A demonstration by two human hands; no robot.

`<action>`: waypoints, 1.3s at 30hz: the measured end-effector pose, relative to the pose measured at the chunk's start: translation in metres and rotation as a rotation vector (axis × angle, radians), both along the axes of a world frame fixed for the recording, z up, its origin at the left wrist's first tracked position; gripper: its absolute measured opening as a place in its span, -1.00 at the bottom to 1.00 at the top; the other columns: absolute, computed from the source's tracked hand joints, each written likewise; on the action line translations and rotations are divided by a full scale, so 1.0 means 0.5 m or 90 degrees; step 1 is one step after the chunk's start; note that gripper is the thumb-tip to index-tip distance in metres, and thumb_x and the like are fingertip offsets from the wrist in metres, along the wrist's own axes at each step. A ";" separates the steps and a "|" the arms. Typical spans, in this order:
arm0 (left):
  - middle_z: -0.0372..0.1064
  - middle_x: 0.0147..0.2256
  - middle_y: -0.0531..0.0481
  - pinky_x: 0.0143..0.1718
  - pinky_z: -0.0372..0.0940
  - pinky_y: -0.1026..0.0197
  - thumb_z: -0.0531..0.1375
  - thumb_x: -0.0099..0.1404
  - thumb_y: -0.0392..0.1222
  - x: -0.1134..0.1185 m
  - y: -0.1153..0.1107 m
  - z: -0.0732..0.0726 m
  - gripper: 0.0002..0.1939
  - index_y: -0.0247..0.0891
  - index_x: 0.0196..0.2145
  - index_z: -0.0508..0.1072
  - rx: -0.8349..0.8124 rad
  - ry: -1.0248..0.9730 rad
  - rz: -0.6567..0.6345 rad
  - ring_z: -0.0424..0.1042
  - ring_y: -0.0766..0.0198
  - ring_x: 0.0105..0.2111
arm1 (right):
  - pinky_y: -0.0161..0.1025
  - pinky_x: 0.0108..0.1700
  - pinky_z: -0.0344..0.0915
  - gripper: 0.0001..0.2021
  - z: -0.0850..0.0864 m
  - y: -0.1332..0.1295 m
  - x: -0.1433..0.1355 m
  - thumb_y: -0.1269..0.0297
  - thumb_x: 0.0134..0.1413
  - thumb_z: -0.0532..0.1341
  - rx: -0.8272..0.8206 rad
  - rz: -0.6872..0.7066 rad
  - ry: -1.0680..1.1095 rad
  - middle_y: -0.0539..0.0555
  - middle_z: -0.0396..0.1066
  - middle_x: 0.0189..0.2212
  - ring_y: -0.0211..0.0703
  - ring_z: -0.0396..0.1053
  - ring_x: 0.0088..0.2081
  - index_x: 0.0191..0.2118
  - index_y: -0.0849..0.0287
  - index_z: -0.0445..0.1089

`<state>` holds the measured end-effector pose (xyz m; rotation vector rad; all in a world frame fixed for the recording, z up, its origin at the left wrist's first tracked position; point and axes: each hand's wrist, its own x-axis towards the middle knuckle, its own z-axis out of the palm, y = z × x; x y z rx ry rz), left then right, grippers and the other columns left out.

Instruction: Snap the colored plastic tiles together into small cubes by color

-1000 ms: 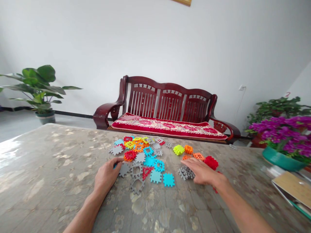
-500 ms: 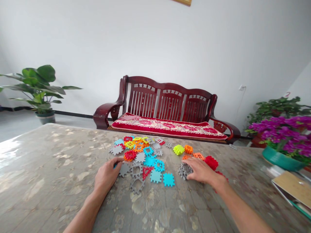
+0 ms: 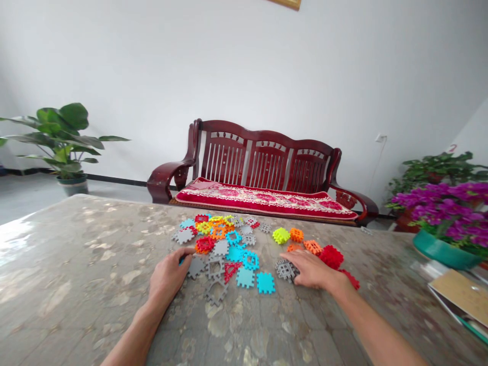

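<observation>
My left hand (image 3: 172, 272) rests at the left of the mixed pile, its thumb and fingers curled together round a small blue piece, beside a grey square (image 3: 195, 267). On the right, my right hand (image 3: 310, 268) lies with its fingers over a stack of grey lattice pieces (image 3: 285, 270), and the fingertips touch it. Between the hands are a turquoise square (image 3: 266, 282), a pale teal square (image 3: 245, 277), a red triangle (image 3: 231, 271) and a grey frame (image 3: 216, 292). Yellow-green (image 3: 281, 235), orange (image 3: 296, 234) and red (image 3: 331, 256) pieces sit beyond and beside my right hand.
A patterned table (image 3: 95, 284) carries everything. At its right are purple flowers in a teal pot (image 3: 444, 250) and a brown notebook (image 3: 463, 292). Behind stands a wooden bench (image 3: 267, 157) with a red cover; a potted plant (image 3: 70, 147) is at the left.
The fingers of my right hand have shifted slightly left and back over the grey stack, whose top piece now shows more and lies further left. My left hand has stayed in place.
</observation>
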<state>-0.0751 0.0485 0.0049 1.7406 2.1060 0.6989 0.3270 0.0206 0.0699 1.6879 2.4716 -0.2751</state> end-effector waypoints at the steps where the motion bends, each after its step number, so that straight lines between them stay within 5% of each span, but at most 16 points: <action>1: 0.58 -0.11 0.03 -0.21 0.28 0.21 -0.02 0.31 0.03 0.000 0.000 0.001 -0.59 -0.01 -0.06 0.54 -0.005 0.000 0.001 0.51 0.09 -0.10 | -0.01 0.24 0.11 -0.20 0.002 0.000 -0.003 0.45 -0.23 0.22 0.001 0.007 -0.002 0.18 0.30 0.21 0.11 0.23 0.21 0.28 0.08 0.22; 8: 0.56 -0.07 0.03 -0.18 0.28 0.21 -0.02 0.32 0.03 0.001 -0.001 0.004 -0.59 -0.02 -0.05 0.54 -0.010 0.002 0.001 0.50 0.10 -0.07 | -0.03 0.18 0.15 -0.35 -0.023 0.002 -0.006 0.37 -0.15 0.19 0.074 -0.001 0.019 0.22 0.39 0.08 0.11 0.27 0.12 0.19 0.16 0.32; 19: 0.59 -0.15 0.04 -0.26 0.31 0.26 0.03 0.29 0.03 -0.003 0.000 -0.005 -0.62 -0.02 -0.10 0.57 0.020 0.000 0.009 0.53 0.13 -0.14 | 0.03 0.22 0.02 -0.24 -0.026 -0.001 -0.069 0.09 -0.09 0.28 0.133 -0.035 0.061 0.21 0.30 0.19 0.17 0.17 0.18 0.29 0.10 0.20; 25: 0.59 -0.15 0.06 -0.24 0.32 0.27 0.02 0.29 0.00 0.001 -0.002 0.005 -0.63 -0.02 -0.12 0.58 0.011 0.005 0.002 0.53 0.14 -0.14 | -0.01 0.15 0.13 -0.41 -0.047 0.006 -0.098 0.22 -0.06 0.23 0.143 -0.018 0.047 0.19 0.43 0.03 0.14 0.25 0.09 0.17 0.14 0.34; 32: 0.59 -0.17 0.04 -0.24 0.31 0.25 0.00 0.30 0.03 -0.003 0.000 0.003 -0.61 -0.02 -0.11 0.57 0.004 0.004 0.002 0.53 0.12 -0.14 | -0.08 0.14 0.17 -0.50 -0.055 0.002 -0.102 0.42 -0.12 0.17 0.132 -0.022 0.108 0.12 0.43 0.07 0.03 0.33 0.07 0.03 0.08 0.45; 39: 0.60 -0.19 0.02 -0.29 0.30 0.25 0.01 0.29 0.02 0.000 -0.001 0.004 -0.61 -0.02 -0.10 0.57 0.008 0.018 0.010 0.54 0.11 -0.17 | -0.09 0.18 0.21 -0.46 -0.042 0.009 -0.064 0.48 -0.18 0.17 0.171 -0.030 0.224 0.11 0.45 0.06 -0.01 0.36 0.09 0.02 0.09 0.46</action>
